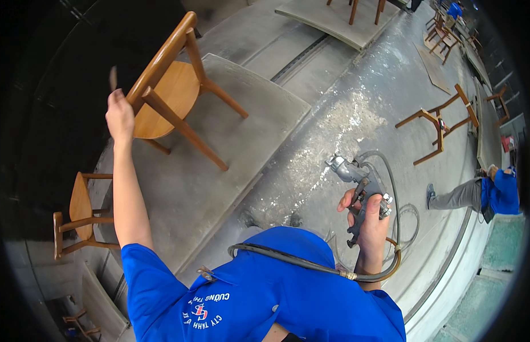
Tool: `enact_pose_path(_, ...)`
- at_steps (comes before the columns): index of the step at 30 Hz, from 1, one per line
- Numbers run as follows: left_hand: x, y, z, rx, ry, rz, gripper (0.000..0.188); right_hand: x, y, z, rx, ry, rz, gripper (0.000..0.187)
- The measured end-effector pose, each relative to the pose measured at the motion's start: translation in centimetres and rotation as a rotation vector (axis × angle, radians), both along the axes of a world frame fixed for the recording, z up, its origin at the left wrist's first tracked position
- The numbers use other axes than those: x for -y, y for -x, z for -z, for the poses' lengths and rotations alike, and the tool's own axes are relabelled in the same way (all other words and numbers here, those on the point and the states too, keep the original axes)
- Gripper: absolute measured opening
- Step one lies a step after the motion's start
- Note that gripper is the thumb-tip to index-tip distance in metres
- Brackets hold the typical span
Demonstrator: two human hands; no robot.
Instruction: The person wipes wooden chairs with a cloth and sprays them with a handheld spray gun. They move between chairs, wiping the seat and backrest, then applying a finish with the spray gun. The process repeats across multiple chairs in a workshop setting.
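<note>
My right hand (372,222) is wrapped round the grip of a grey metal spray gun (362,176), whose nozzle points up and to the left. A dark hose (390,165) loops down from the gun. My left arm reaches far forward, its hand (121,117) closed at the near end of a wooden chair's back rail. From the fingers a thin brown piece (113,78) sticks up, blurred; its kind cannot be made out. Whether this hand also touches the rail is unclear. The brown chair (171,97) stands on a grey flat board (265,108).
Another wooden chair (81,205) is at the left, below my forearm. To the right, a chair frame (441,122) rests on the paint-spattered floor (356,114). A person in blue (498,191) is at the right edge. More boards and chairs lie farther back.
</note>
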State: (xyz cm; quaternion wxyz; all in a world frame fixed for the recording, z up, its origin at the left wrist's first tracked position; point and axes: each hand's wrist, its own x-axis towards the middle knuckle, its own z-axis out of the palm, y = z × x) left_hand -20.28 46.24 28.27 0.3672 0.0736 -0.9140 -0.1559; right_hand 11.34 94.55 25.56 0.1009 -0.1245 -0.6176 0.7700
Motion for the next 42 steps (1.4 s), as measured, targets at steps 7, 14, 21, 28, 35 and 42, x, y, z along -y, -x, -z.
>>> enact_pose_path(7, 6.0, -7.2, 6.6, -0.528, -1.014, 0.01, 0.052, -2.4, -0.4, 1.0, -0.223, 0.052, 0.0, 0.066)
enact_pose_path(14, 4.3, -27.6, 37.0, 0.182, -1.513, -0.52, 0.035, -6.1, -0.8, 4.6, 0.179, -0.154, 0.054, 0.055)
enact_pose_path(21, -3.5, -49.9, 43.0, 1.308, -1.47, -0.422, 0.054, -6.7, -3.6, 7.2, 0.38, -0.187, 0.072, 0.047)
enact_pose_path(28, -1.0, -44.9, 41.3, 1.006, -1.423, -0.551, 0.046, -5.8, -5.7, 8.3, 0.485, -0.253, -0.242, 0.044)
enact_pose_path(35, -3.9, -40.6, 39.6, 0.911, -1.325, -0.363, 0.043, -6.5, -7.0, 7.6, 0.323, -0.119, -0.239, 0.049)
enact_pose_path(42, -5.5, -43.3, 42.5, 1.024, -1.201, -0.457, 0.052, -7.1, -8.0, 3.1, -0.07, 0.024, -0.274, 0.08)
